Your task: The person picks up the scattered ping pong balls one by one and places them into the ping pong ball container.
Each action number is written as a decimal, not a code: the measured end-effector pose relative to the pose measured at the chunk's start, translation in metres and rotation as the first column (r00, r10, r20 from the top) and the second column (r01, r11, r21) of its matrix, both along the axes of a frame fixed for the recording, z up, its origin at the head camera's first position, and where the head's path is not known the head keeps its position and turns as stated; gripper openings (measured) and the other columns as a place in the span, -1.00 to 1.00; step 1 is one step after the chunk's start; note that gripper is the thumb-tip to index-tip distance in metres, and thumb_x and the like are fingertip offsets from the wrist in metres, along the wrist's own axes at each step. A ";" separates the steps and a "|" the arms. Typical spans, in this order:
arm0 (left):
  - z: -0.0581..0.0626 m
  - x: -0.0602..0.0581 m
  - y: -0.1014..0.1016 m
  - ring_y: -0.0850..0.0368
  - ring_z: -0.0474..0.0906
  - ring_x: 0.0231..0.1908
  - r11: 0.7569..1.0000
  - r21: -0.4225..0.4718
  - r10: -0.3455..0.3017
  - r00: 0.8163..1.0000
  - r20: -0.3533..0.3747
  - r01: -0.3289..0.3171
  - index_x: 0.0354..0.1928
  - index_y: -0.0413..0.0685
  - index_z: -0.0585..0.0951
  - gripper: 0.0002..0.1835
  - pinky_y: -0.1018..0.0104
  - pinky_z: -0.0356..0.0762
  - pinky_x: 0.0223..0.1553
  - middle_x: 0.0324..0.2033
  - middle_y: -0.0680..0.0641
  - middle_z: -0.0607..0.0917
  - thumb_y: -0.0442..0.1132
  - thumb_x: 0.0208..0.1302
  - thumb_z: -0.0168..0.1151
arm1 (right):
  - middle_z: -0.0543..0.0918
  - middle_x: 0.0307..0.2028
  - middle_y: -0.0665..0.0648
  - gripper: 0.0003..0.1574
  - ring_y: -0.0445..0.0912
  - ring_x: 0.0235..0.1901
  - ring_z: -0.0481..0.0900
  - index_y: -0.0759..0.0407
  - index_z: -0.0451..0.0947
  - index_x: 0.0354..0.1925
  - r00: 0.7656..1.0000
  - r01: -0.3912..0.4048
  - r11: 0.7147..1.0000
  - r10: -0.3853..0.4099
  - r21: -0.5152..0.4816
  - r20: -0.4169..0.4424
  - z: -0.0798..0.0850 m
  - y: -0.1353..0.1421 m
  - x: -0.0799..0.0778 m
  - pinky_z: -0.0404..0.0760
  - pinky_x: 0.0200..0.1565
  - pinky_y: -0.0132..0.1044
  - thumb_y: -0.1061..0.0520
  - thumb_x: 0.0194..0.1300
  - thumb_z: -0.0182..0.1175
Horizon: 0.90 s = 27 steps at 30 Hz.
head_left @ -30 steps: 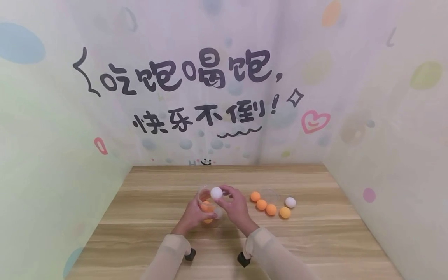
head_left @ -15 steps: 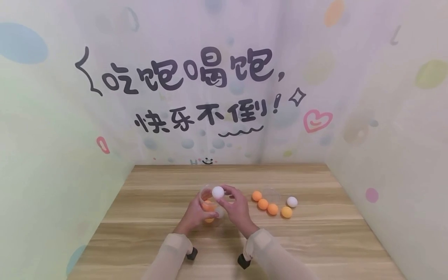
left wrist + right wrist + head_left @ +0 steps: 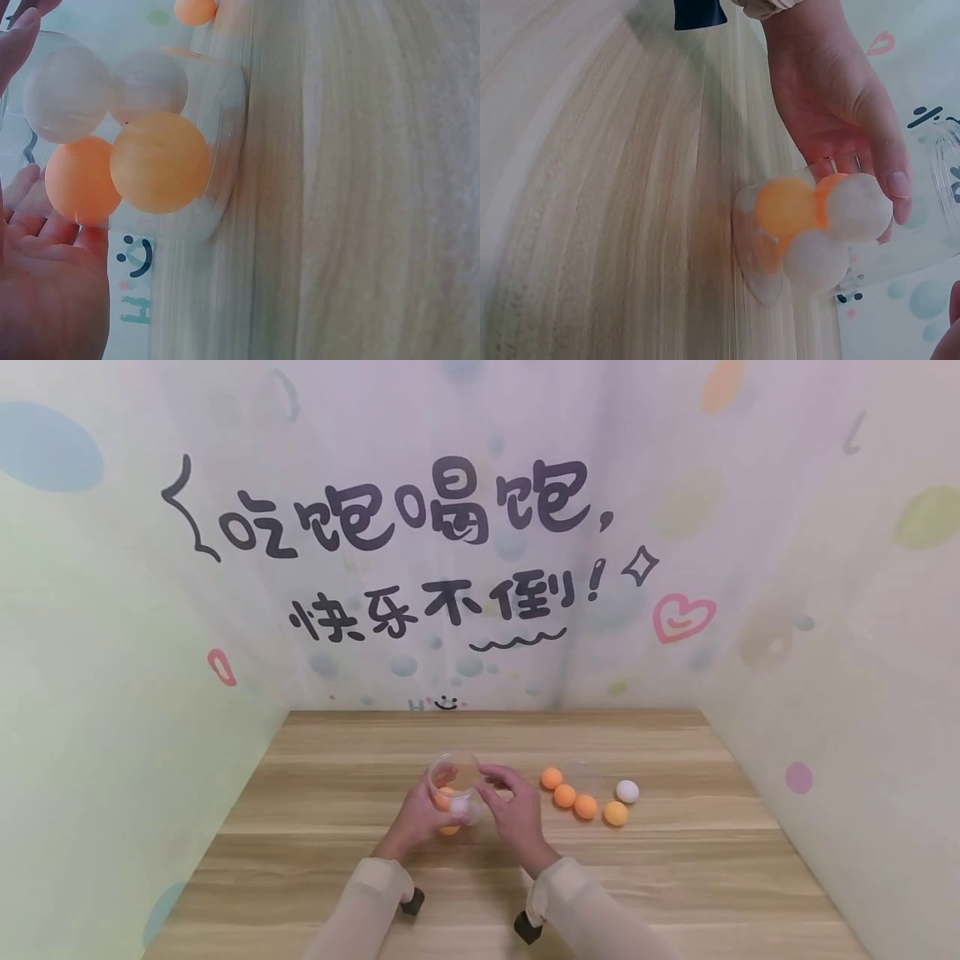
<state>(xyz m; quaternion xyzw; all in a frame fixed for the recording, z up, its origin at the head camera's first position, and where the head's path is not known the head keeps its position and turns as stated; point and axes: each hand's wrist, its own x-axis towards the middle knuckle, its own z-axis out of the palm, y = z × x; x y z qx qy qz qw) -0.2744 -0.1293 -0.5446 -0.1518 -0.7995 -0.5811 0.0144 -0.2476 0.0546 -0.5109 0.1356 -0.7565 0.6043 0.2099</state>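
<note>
A clear plastic jar (image 3: pixel 454 777) is gripped in my left hand (image 3: pixel 412 820), thumb on the near side and fingers behind. White balls (image 3: pixel 67 94) and orange balls (image 3: pixel 160 161) about the size of ping-pong balls lie inside it. The left wrist view shows two of each through the wall, and the jar's base close to the table. My right hand (image 3: pixel 517 810) is at the right of the jar's mouth, thumb and fingers near the rim with no ball seen between them. Whether those fingers touch the rim, I cannot tell.
Right of my hands, several orange balls (image 3: pixel 565 796) form a slanting row on the wooden table (image 3: pixel 660 877). A white ball (image 3: pixel 627 791) is at its far right end, and a faint clear round object (image 3: pixel 582 777) lies behind. Printed wall sheets surround the table.
The white ball that my right fingers pinched over the rim has left them and is now inside the jar. My right hand has drawn slightly to the right; my left hand keeps its grip.
</note>
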 end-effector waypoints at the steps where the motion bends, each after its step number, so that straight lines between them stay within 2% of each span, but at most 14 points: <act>1: 0.000 0.000 0.000 -0.12 0.32 0.30 1.000 0.000 0.001 1.000 0.001 -0.001 0.30 -0.06 0.36 -0.08 -0.07 0.31 0.26 0.28 -0.16 0.46 -0.30 -0.17 0.63 | 0.72 -0.19 0.19 -0.73 0.03 -0.20 0.64 0.16 0.68 -0.10 1.000 0.007 1.000 -0.007 -0.001 0.001 0.000 0.001 0.001 0.60 -0.10 0.12 0.19 0.18 0.39; 5: 0.000 0.000 0.000 -0.10 0.33 0.30 1.000 -0.006 0.003 1.000 -0.001 -0.003 0.28 -0.03 0.37 -0.11 -0.04 0.33 0.25 0.27 -0.17 0.46 -0.31 -0.16 0.62 | 0.72 -0.21 0.07 -0.73 -0.02 -0.19 0.62 0.10 0.69 -0.11 0.999 0.040 0.999 -0.039 -0.004 0.035 -0.003 0.003 0.002 0.61 -0.11 0.07 0.14 0.18 0.40; 9: 0.000 -0.001 0.001 -0.08 0.34 0.29 1.000 -0.016 0.014 1.000 0.008 -0.014 0.27 0.01 0.38 -0.12 -0.01 0.34 0.25 0.27 -0.16 0.47 -0.32 -0.16 0.62 | 0.71 -0.23 0.02 -0.71 -0.02 -0.21 0.62 0.15 0.68 -0.11 0.998 0.050 0.999 -0.051 0.006 0.042 -0.006 0.005 0.002 0.61 -0.10 -0.02 0.14 0.17 0.41; 16: 0.000 0.000 0.002 -0.11 0.33 0.30 1.000 -0.003 0.010 1.000 -0.001 -0.010 0.28 -0.02 0.37 -0.11 -0.03 0.33 0.25 0.27 -0.17 0.46 -0.34 -0.17 0.62 | 0.72 -0.23 0.04 -0.73 0.13 -0.19 0.63 0.14 0.68 -0.13 0.996 0.026 1.000 -0.027 0.009 0.081 -0.013 0.009 -0.001 0.57 -0.07 0.14 0.16 0.16 0.41; 22: 0.000 -0.001 0.003 -0.12 0.32 0.30 1.000 0.004 0.007 1.000 -0.011 -0.007 0.28 -0.04 0.37 -0.09 -0.04 0.30 0.27 0.28 -0.18 0.45 -0.35 -0.18 0.62 | 0.71 -0.19 0.04 -0.68 0.08 -0.16 0.62 0.11 0.66 -0.09 0.991 0.028 0.997 -0.038 0.076 0.131 -0.019 0.014 -0.002 0.58 -0.09 -0.09 0.08 0.17 0.41; 27: 0.000 -0.001 0.003 -0.16 0.30 0.31 0.998 0.054 -0.019 1.000 -0.012 0.020 0.29 -0.16 0.35 -0.08 -0.05 0.29 0.27 0.28 -0.25 0.43 -0.41 -0.19 0.61 | 0.69 -0.10 0.17 -0.63 0.07 -0.15 0.59 0.06 0.64 -0.05 0.984 -0.006 0.996 -0.010 0.091 0.175 -0.026 0.021 -0.003 0.60 -0.13 -0.12 -0.01 0.19 0.39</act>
